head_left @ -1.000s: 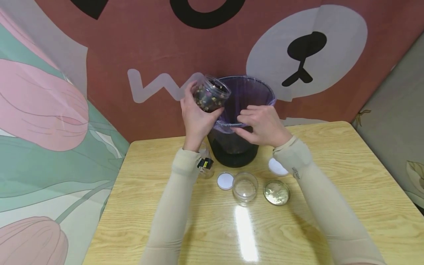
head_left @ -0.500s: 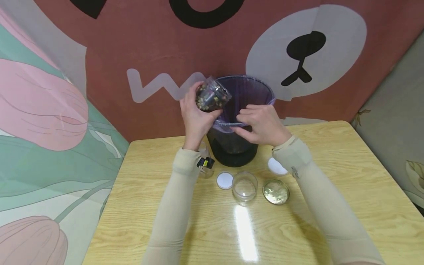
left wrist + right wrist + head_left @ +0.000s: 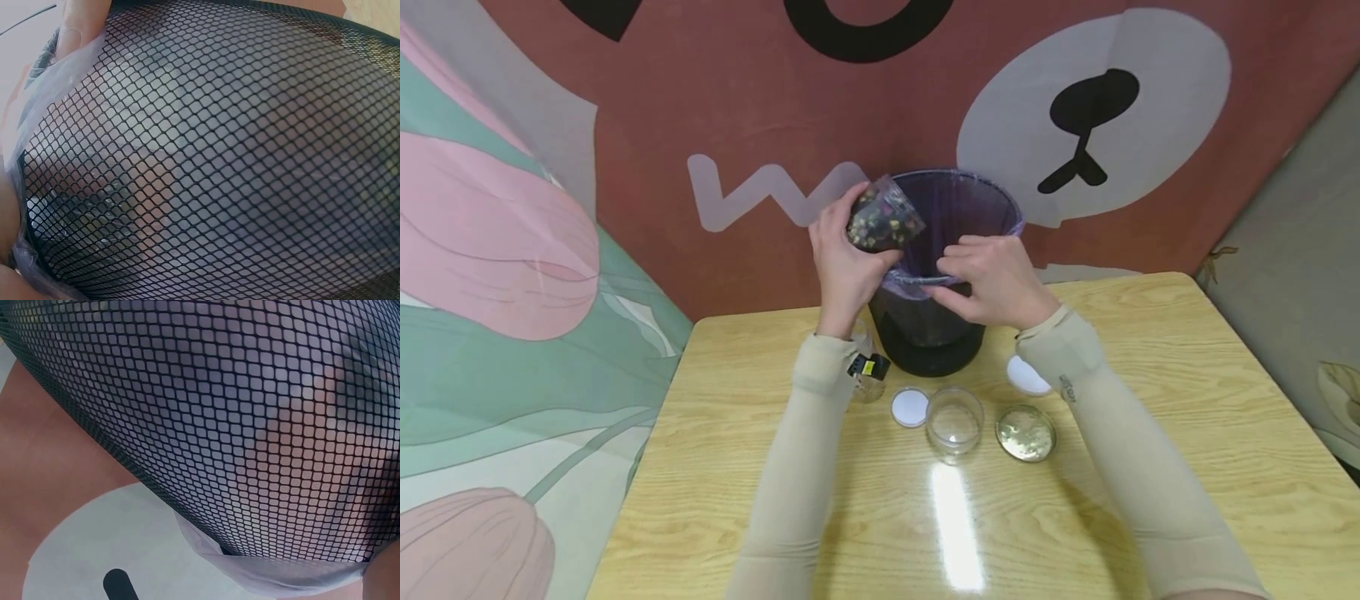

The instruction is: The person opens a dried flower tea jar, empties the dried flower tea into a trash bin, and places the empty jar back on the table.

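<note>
My left hand (image 3: 844,258) grips a clear jar (image 3: 883,223) of small, dark and pale mixed dried bits. The jar is tipped over the left rim of a black mesh trash bin (image 3: 925,333), its mouth facing right and down into the bin. A thin purple trash bag (image 3: 977,208) lines the bin and folds over its rim. At the front right, my right hand (image 3: 996,283) holds the rim and bag, thumb outside and fingers curled inside. Both wrist views are mostly filled by the mesh wall (image 3: 250,125), with the folded bag edge (image 3: 281,575) low in the right one.
In front of the bin stand a clear open jar (image 3: 955,425) and a gold-coloured lid (image 3: 1027,434). White discs (image 3: 910,408) lie nearby, one partly by the right sleeve. Another clear jar (image 3: 868,387) is half hidden by the left wrist. Printed fabric (image 3: 760,250) hangs behind the bin.
My left hand has tipped the jar further to the right, so its mouth has turned from upward to down into the bin. The right hand stays at the rim.
</note>
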`<state>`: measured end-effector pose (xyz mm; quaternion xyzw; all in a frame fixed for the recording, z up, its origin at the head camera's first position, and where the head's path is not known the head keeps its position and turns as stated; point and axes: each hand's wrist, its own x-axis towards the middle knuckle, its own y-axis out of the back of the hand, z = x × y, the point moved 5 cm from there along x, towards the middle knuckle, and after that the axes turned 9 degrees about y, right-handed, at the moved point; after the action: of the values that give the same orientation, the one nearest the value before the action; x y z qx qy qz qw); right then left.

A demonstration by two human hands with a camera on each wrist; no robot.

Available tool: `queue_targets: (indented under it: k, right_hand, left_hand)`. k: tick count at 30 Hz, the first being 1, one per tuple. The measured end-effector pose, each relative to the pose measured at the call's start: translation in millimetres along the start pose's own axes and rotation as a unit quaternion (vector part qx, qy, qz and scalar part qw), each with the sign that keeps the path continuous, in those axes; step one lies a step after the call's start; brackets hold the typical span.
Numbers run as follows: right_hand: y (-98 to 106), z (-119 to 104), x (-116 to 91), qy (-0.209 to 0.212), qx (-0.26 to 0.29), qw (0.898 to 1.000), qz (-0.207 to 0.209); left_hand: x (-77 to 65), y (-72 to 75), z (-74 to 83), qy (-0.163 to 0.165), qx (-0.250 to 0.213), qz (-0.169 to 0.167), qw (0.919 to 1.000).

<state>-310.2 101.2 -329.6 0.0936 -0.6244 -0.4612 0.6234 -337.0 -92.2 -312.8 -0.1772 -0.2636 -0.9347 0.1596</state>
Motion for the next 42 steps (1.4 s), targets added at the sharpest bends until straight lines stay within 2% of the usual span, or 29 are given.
queue_targets:
  k: [11,20,29,42]
  right_hand:
    - [-0.6,0.3,0.8,-0.002,0.009,1.000,0.006]
    - [1.8,1.0,1.3,-0.009,0.009,1.000,-0.002]
    - [1.7,1.1,1.1,-0.012,0.011,1.000,-0.001]
    - [1.5,0.2,1.8,-0.013,0.010,1.000,-0.001]
  left_hand:
    - [2.7,0.4,1.5,0.015,0.017,-0.007,0.9997]
    - [3.4,-0.2,6.3,0.006,0.037,-0.010,0.9993]
    - [3.1,-1.9,5.7,-0.007,0.025,-0.021,0.9994]
    - [2.9,-1.5,5.0,-0.002,0.025,-0.022,0.9994]
